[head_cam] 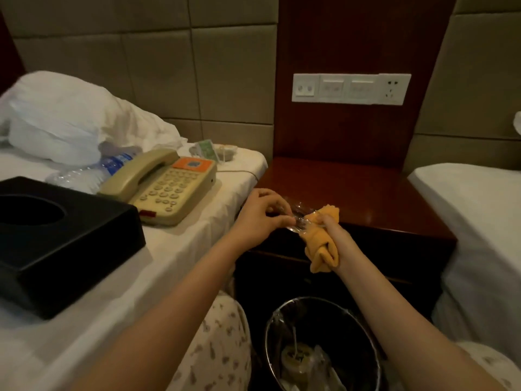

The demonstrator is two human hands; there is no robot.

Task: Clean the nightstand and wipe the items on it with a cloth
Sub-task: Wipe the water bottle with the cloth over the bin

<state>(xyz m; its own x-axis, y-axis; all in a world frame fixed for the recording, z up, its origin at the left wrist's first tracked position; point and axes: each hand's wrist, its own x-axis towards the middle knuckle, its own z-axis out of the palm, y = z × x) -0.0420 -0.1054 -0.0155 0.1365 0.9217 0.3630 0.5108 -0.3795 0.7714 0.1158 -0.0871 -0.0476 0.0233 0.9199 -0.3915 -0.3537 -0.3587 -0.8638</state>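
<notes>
A dark red wooden nightstand (pixel 366 190) stands between two beds, its top bare. Over its front left corner my left hand (pixel 262 213) pinches a small clear glass item (pixel 300 218), possibly an ashtray or a cup. My right hand (pixel 329 235) grips a rolled orange cloth (pixel 324 244) pressed against that glass. On the left bed lie a beige phone (pixel 163 187), a black tissue box (pixel 56 238), a clear water bottle (pixel 93 170) and a small dish with a green packet (pixel 214 150).
A black bin (pixel 321 345) with a liner and rubbish stands on the floor below my hands. A white switch and socket panel (pixel 351 88) is on the wooden back panel. White pillows (pixel 56 119) lie at the left; a second bed (pixel 479 215) is at the right.
</notes>
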